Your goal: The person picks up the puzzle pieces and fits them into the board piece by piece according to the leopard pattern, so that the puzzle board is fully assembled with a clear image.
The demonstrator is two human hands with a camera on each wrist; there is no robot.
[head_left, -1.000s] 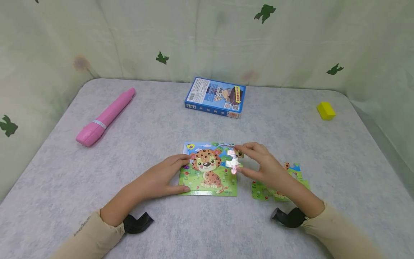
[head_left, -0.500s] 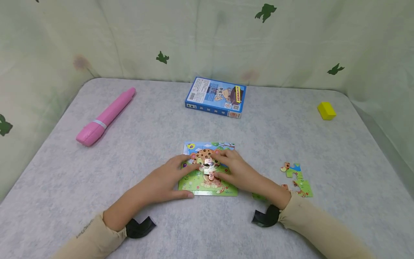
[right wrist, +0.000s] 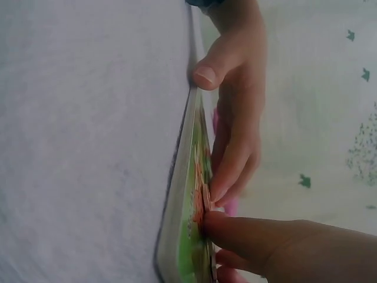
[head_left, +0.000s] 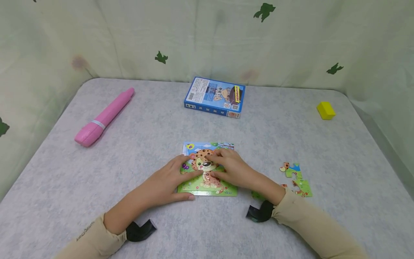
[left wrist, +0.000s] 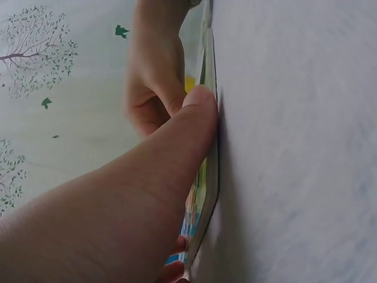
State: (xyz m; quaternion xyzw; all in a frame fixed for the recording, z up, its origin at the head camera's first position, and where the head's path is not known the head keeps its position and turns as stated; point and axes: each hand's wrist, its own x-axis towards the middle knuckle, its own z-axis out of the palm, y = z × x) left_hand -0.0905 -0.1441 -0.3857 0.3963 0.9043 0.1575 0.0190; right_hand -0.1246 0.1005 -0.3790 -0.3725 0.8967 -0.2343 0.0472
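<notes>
A leopard jigsaw puzzle [head_left: 223,189] in a flat frame lies on the table between both hands. My right hand [head_left: 237,169] pinches a jigsaw piece [head_left: 207,166] with part of the leopard's face, thumb and fingers at its right side. The piece sits over the middle of the picture; whether it lies fully flat cannot be told. My left hand [head_left: 165,180] spreads over the puzzle's left side, one fingertip near the piece and the thumb along the near edge. In the left wrist view the thumb [left wrist: 197,109] rests against that edge. Several loose pieces [head_left: 303,187] lie beside the right forearm, partly hidden.
A blue printed box [head_left: 213,97] lies behind the puzzle on the grey table [head_left: 155,118]. At the back left is a pink elongated object [head_left: 106,117] with a pale band. A yellow block [head_left: 326,110] sits at the back right. A pale curtain borders the table.
My right hand has carried the jigsaw piece left from the puzzle's right edge onto the leopard's face. My left hand's finger has extended inward toward the piece.
</notes>
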